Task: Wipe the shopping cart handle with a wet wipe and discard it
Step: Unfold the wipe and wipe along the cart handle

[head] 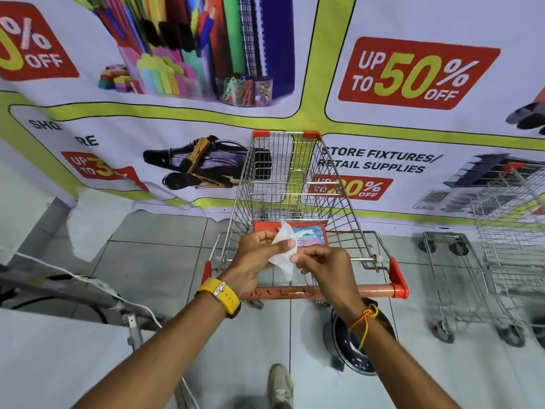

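A wire shopping cart (339, 208) stands in front of me. Its orange handle (374, 289) runs across just below my hands. Both hands hold a white wet wipe (284, 262) above the handle. My left hand (256, 255) pinches the wipe's upper part between thumb and fingers. My right hand (324, 265) grips its right edge with the fingertips. A blue and pink wipe packet (311, 235) lies on the cart's red child seat, just beyond my hands.
A dark round bin (345, 346) sits on the tiled floor under the handle, to the right. Another wire cart (501, 261) stands at the right. A printed banner (177, 128) covers the wall ahead. A white counter edge (59, 358) and cable are on the left.
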